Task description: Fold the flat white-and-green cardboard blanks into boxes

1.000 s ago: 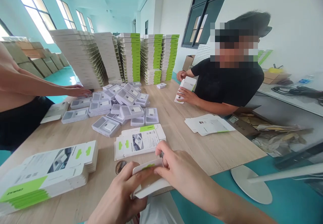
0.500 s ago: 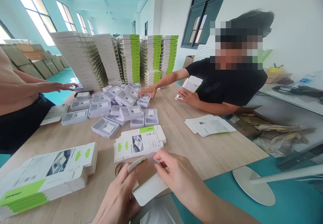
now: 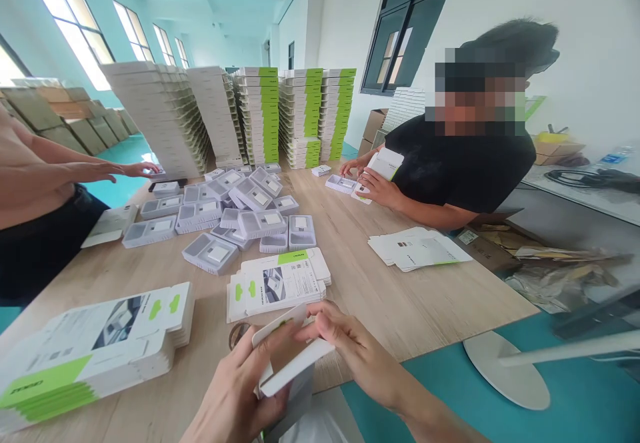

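A white cardboard box (image 3: 299,368) with its end flaps raised is held low at the table's front edge. My left hand (image 3: 245,383) wraps round its left side, thumb below and fingers along a flap. At the opposite side, my right hand (image 3: 350,346) has its fingers bent at the box's open end, gripping the flap edge. Just beyond lies a small stack of flat printed boxes (image 3: 280,283). A roll of tape (image 3: 239,334) sits beside my left fingers, partly hidden. Further left is a thicker stack of flat green-and-white boxes (image 3: 95,343).
Plastic trays (image 3: 217,253) with small white items lie heaped mid-table. Tall stacks of boxes (image 3: 257,116) stand behind. A co-worker in black (image 3: 450,170) holds a box on the right, near more flat boxes (image 3: 420,248). Another person's arm (image 3: 75,163) reaches in at left.
My right hand has turned, its fingers now at the box's open end, and the box has tilted. The co-worker on the right has drawn a tray from the heap toward their box.
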The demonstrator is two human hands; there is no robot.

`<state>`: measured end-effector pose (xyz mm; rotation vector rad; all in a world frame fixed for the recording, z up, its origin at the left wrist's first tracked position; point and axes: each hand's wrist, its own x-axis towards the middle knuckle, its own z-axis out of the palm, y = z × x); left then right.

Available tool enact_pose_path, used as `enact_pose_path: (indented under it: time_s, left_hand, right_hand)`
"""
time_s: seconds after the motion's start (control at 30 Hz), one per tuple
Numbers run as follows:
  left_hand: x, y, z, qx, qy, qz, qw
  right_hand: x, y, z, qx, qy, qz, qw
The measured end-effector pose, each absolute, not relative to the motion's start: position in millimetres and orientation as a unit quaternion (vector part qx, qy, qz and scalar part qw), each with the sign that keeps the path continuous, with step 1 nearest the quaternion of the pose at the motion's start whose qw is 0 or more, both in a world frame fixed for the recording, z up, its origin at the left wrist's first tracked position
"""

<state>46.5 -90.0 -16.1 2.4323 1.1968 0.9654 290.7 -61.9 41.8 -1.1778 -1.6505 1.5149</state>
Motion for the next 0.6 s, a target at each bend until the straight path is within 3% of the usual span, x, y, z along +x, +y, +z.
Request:
enact_pose_path:
  time_s: [0.17, 0.33, 0.47, 0.6]
  left_hand:
    - [50.1, -88.8, 2.9, 0.827, 0.407, 0.379, 0.081]
    - [54.5, -79.8, 1.6, 0.822, 0.369, 0.434, -0.022]
    - [64.8, -71.3, -20.4, 0.783, 0.431, 0.446, 0.042]
    - [76.6, -68.1, -38.3, 0.699, 0.435, 0.559, 0.104]
  right_hand:
    - [297.2, -75.7, 42.5, -0.379, -0.629, 0.575, 0.36]
    - [262.1, -84.0, 22.5, -0.357, -0.595, 0.462, 0.552]
    - [231.1, -78.5, -1.6, -0.414, -0.493, 0.471, 0.603]
    - [222.3, -70.7, -5.4, -0.412, -0.492, 0.477, 0.6]
